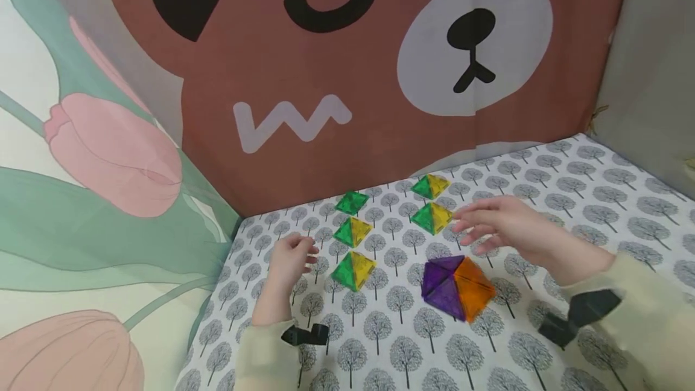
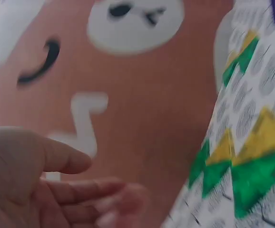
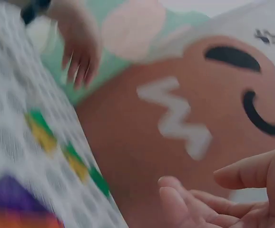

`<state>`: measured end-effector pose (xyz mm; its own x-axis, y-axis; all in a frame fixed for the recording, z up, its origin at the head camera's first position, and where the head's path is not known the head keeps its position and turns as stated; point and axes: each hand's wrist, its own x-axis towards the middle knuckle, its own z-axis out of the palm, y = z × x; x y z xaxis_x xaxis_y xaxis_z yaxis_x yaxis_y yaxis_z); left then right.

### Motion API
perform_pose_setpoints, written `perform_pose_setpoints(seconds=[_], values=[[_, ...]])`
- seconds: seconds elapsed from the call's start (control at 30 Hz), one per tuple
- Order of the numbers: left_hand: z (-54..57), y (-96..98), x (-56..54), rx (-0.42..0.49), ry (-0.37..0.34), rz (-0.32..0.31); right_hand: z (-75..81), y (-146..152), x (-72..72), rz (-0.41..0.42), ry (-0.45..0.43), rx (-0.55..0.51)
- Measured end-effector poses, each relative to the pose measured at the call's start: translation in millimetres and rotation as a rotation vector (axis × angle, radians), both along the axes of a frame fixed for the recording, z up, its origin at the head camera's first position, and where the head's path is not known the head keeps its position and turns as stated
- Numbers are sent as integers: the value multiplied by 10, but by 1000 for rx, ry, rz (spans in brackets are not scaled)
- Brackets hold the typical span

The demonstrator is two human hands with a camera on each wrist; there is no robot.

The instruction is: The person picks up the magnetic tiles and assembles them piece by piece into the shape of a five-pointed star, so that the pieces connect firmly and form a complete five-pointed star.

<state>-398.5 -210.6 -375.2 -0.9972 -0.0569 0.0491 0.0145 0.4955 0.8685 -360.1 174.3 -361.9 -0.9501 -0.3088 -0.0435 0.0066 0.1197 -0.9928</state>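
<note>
My left hand hovers over the tree-print cloth with loosely bent fingers and nothing in them. Just right of it runs a left column: a green diamond at the back, then two green-and-yellow diamonds, a middle one and a front one. My right hand reaches in from the right, empty, its fingers extended and slightly bent. Its fingertips come close to a green-and-yellow diamond in the right column; another such diamond lies behind. Below that hand is a many-sided shape of purple triangles and orange triangles.
The tree-print cloth covers the surface under the tiles. A brown bear-print backdrop rises along the back edge, a tulip-print panel stands at the left, and a grey wall at the right.
</note>
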Motion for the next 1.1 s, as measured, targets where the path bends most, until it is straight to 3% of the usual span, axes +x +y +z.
perform_pose_setpoints(seconds=[0.07, 0.17, 0.27, 0.4, 0.6, 0.87, 1.1], values=[[-84, -134, -46, -11, -67, 23, 15, -283, -83, 56, -40, -42], [-205, -240, -99, 1, -164, -12, -66, -709, -236, 113, -137, -95], [-283, -266, -144, 21, -213, -56, -182, -1043, -380, 113, -226, -115], [-362, -262, -203, 69, -249, -81, -326, -1314, -549, 99, -290, -60], [-436, -295, -227, 160, -275, -81, -468, -1503, -704, 83, -305, 30], [-425, -221, -202, 168, -296, -87, -520, -1493, -681, 58, -285, 62], [-416, -178, -216, 188, -308, -91, -530, -1517, -694, 68, -297, 17]])
